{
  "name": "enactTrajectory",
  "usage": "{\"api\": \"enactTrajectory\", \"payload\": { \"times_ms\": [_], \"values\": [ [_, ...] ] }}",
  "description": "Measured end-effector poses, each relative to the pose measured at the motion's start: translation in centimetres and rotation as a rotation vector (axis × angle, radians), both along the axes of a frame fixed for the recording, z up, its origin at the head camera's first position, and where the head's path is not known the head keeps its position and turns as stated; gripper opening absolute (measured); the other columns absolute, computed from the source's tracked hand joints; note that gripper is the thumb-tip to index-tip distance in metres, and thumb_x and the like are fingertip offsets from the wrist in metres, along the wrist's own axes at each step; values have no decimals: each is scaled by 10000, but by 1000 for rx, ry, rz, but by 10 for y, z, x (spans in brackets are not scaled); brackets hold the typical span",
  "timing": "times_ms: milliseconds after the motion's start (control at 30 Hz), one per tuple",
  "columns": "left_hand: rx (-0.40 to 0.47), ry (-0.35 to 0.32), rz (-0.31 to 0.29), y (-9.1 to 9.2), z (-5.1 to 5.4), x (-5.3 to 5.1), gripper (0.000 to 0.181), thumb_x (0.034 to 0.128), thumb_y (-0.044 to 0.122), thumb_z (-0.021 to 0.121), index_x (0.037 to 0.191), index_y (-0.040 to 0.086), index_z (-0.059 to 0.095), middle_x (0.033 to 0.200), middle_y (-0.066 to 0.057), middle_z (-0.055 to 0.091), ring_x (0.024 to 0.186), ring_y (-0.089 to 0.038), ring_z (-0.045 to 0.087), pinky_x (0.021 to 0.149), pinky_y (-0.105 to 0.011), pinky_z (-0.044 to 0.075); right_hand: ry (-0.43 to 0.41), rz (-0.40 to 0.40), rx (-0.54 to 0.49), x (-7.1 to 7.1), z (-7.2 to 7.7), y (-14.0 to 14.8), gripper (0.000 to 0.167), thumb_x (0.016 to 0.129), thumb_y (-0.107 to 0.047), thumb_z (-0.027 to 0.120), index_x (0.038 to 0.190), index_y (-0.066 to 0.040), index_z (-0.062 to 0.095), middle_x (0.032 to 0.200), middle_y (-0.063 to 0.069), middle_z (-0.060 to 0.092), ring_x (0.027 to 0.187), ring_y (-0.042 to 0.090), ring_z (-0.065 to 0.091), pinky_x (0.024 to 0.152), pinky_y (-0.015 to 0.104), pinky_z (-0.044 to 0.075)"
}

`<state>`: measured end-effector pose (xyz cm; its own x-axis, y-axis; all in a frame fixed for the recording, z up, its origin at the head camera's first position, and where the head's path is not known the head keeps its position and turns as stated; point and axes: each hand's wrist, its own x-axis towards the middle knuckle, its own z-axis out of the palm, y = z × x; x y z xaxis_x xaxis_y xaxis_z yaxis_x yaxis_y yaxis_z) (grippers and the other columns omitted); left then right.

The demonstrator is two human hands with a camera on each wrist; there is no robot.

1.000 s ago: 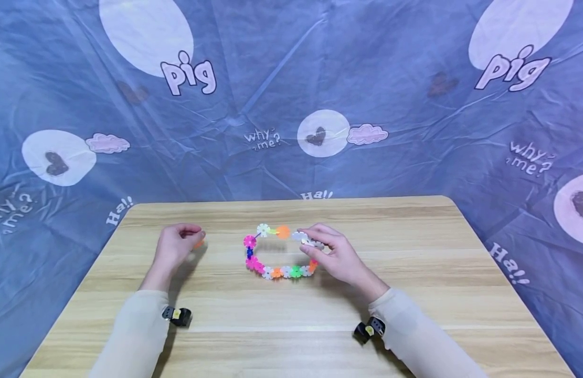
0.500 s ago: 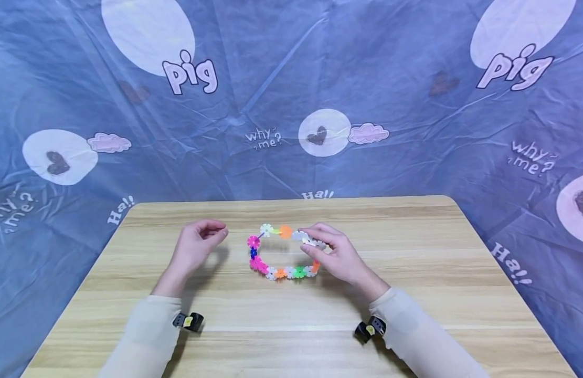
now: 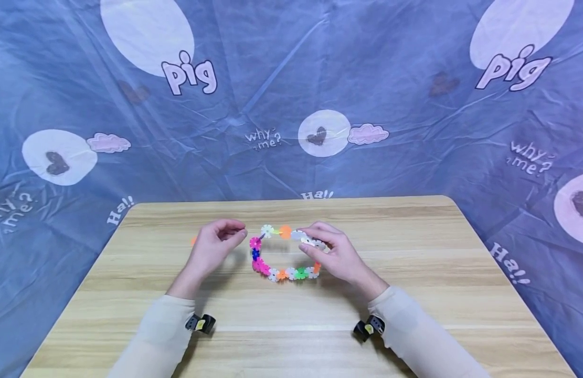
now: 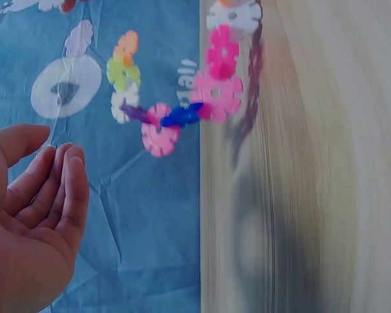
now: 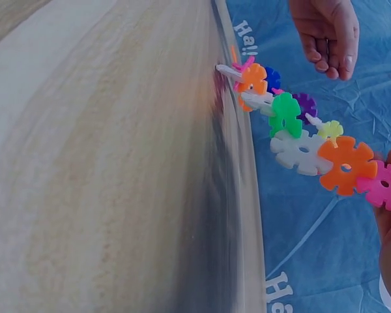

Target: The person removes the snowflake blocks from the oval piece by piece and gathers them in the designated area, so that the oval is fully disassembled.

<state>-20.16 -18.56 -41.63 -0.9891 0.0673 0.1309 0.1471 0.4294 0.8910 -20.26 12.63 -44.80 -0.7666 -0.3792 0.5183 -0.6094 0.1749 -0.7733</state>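
A chain of flower-shaped plastic snowflake discs [image 3: 300, 273] forms a ring in pink, blue, white, orange, green and yellow, held above the tabletop. My right hand [image 3: 337, 257] pinches it at its right side, by white discs in the head view; in the right wrist view, a pink disc [image 5: 383, 190] lies at the fingers. My left hand [image 3: 214, 249] hovers just left of the ring with nothing in its loosely bent fingers. Thumb and fingertips stand apart in the left wrist view, beside the chain's pink disc [image 4: 218, 98]. A loose orange piece [image 3: 194, 241] is partly hidden behind the left hand.
The wooden table [image 3: 282, 336] spans the area under both hands. Behind its far edge hangs a blue printed cloth [image 3: 253, 94], which also runs down both sides. A wrist camera [image 3: 200, 324] is strapped on each sleeve.
My left hand has let go of the orange piece at the left and moved right, up to the ring. The right hand stays almost still with the chain.
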Motion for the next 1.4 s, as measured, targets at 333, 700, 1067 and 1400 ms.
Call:
{"api": "enactTrajectory", "payload": {
  "times_ms": [333,700,1067,1400],
  "values": [
    [50,14,-108,24,-3,5,226,997,73,755,1183,-55,755,1071,-196,791,913,-186,721,797,-204,583,-1,-26,-18,-1,-1,-1,305,936,-1,793,1240,-21,791,1038,64,732,780,88,537,597,229,433],
    [87,38,-147,44,-3,9,175,993,76,768,1146,-7,786,1102,-179,807,930,-123,726,822,-206,593,3,-17,-14,0,-1,-5,324,946,-11,792,1269,-26,780,1062,72,744,775,90,512,592,235,417],
    [95,100,-214,62,0,11,206,998,114,777,1173,8,791,1144,-148,801,942,-167,709,822,-228,587,7,-12,25,0,0,-5,370,952,-40,789,1320,-32,753,1067,47,739,867,99,571,700,242,497],
    [103,154,-247,71,-3,10,112,993,80,775,1090,33,807,1083,-141,794,906,-122,710,833,-240,602,4,-5,32,-1,-1,-6,378,959,-36,786,1330,14,733,1069,58,741,827,84,537,664,273,477]
  ]
}}
